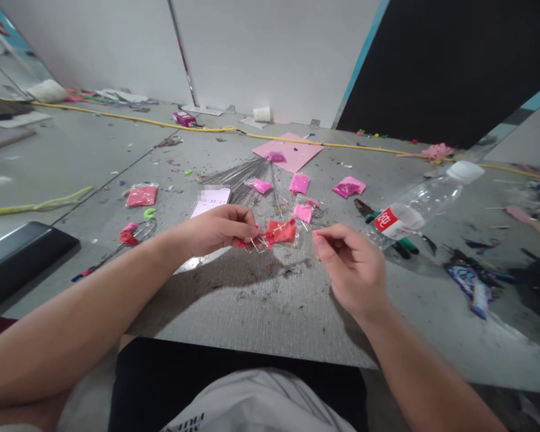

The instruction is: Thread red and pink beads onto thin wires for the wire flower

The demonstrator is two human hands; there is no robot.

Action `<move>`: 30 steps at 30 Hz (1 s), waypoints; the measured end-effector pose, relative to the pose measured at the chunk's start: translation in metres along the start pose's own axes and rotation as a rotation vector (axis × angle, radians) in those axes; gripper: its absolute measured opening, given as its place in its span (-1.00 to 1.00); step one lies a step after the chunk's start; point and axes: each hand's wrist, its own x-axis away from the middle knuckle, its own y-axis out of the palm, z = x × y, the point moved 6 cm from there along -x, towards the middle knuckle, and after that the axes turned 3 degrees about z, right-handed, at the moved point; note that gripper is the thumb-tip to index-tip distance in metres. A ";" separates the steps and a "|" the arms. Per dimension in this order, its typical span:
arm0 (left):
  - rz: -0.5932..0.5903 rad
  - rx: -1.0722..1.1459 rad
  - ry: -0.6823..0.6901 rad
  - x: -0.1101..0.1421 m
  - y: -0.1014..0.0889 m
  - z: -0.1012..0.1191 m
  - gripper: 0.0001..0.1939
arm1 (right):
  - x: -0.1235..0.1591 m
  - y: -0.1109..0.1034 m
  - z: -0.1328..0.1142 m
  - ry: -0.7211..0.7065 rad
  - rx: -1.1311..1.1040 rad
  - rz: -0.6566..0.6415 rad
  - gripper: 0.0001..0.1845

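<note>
My left hand point(218, 229) is closed in a pinch on a thin wire piece point(254, 245) dotted with small red lumps that look like soft clay. Opposite it, my right hand point(353, 264) has thumb and forefinger pressed together on a tiny red bit of clay point(315, 234), held apart from the wire piece. Behind the wire piece, an orange-red clay packet point(284, 231) lies on the table. Just beyond are a pink clay packet point(303, 212) and a fan of loose thin wires point(243, 177). A phone point(210, 198) showing a timer is partly covered by my left hand.
A plastic bottle point(420, 207) lies tilted by green-handled pliers point(405, 245) on the right. Several more clay packets, pink paper point(299, 150) and a yellow cable point(162, 123) are farther back. A black case point(27, 261) and a red-topped wire piece point(129, 234) sit left.
</note>
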 end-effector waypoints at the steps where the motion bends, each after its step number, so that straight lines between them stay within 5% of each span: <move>1: 0.002 0.091 -0.008 0.000 0.002 0.000 -0.80 | 0.000 0.002 -0.001 -0.001 0.000 -0.014 -0.92; 6: 0.020 0.463 0.004 0.000 0.019 -0.004 -0.80 | 0.001 0.012 -0.003 -0.015 -0.029 -0.101 -0.95; 12: -0.058 0.640 0.012 0.003 0.043 -0.006 -0.80 | 0.005 0.015 -0.004 -0.032 -0.060 -0.125 -0.97; 20: -0.122 0.617 0.035 0.006 0.052 -0.007 -0.78 | 0.008 0.018 -0.007 -0.036 -0.144 -0.145 -0.91; 30: -0.009 0.564 0.070 0.008 0.050 -0.007 -0.61 | 0.012 0.020 -0.006 -0.035 -0.078 -0.158 -0.87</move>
